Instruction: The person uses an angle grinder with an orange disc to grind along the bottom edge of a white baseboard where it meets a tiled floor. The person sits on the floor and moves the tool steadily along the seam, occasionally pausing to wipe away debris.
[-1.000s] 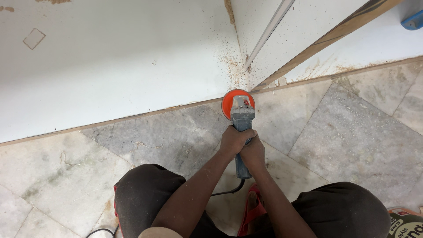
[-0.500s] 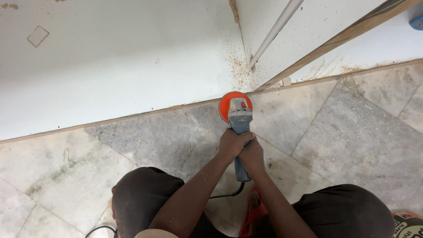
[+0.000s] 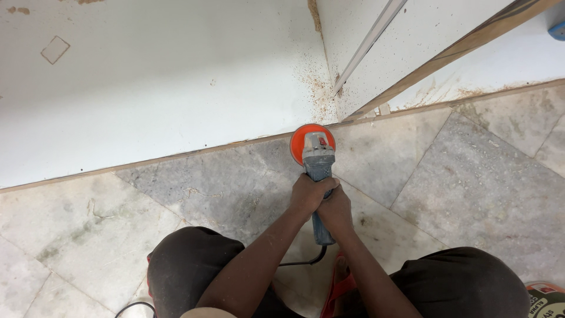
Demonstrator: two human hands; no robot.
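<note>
I hold a grey angle grinder [image 3: 318, 162] with an orange round disc [image 3: 300, 140] at its head. My left hand [image 3: 309, 194] wraps the grinder's body from the left. My right hand [image 3: 335, 211] grips the handle just behind it. The disc rests on the marble floor [image 3: 223, 188] right at the foot of the white wall panel [image 3: 159, 88], close to the inner corner. The tool's black cord [image 3: 300, 261] runs back between my knees.
Brown dust [image 3: 321, 88] speckles the wall at the corner. A slanted white door panel with a wooden edge [image 3: 447, 50] stands to the right. A round tin [image 3: 544, 297] sits at the lower right. My knees in dark trousers fill the bottom.
The grinder's disc has shifted slightly left along the base of the wall, with both hands following. The grip is unchanged.
</note>
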